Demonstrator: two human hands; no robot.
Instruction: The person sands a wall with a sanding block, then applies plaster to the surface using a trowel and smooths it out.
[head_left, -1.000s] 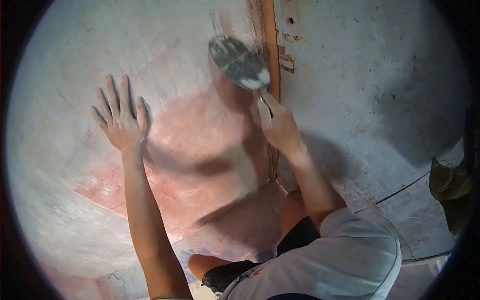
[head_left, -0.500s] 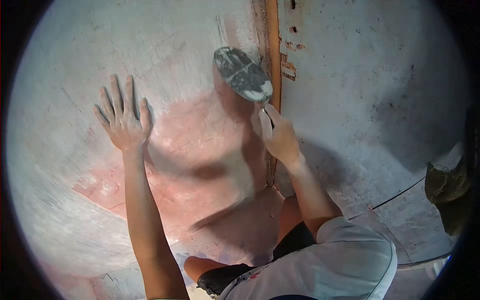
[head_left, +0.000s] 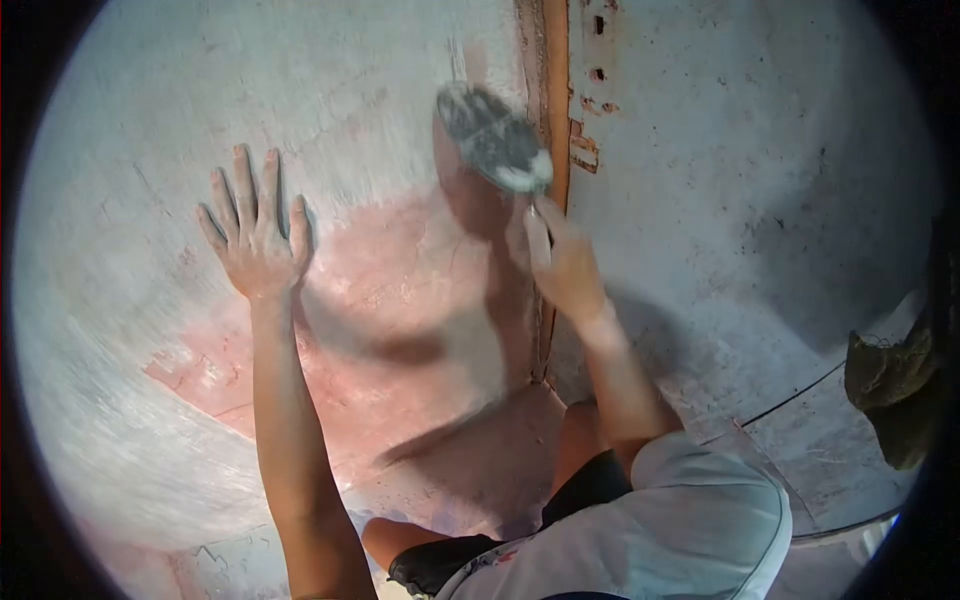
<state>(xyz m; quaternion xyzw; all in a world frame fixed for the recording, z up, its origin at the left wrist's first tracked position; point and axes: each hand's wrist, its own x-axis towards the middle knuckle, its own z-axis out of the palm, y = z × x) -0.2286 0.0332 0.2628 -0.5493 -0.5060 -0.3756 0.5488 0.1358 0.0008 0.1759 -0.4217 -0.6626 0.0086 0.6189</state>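
Note:
My right hand is closed around the handle of a trowel with a dark oval blade. White, plaster-like smears mark the blade, which is slightly blurred and sits close over the wall, casting a shadow on it. Spread flat, my left hand presses against the same wall with its fingers apart. Around it the surface turns from whitish, streaked coating above to a bare pinkish patch below.
An orange-brown vertical strip runs along the corner right of the trowel. Beyond it stands a grey-white side wall with small holes and chipped spots. Dark olive cloth hangs at the far right. My bent knees are below.
The trowel has shifted slightly up and to the right across the wall, with my right hand. My left hand stays flat on the wall while the view shifts a little.

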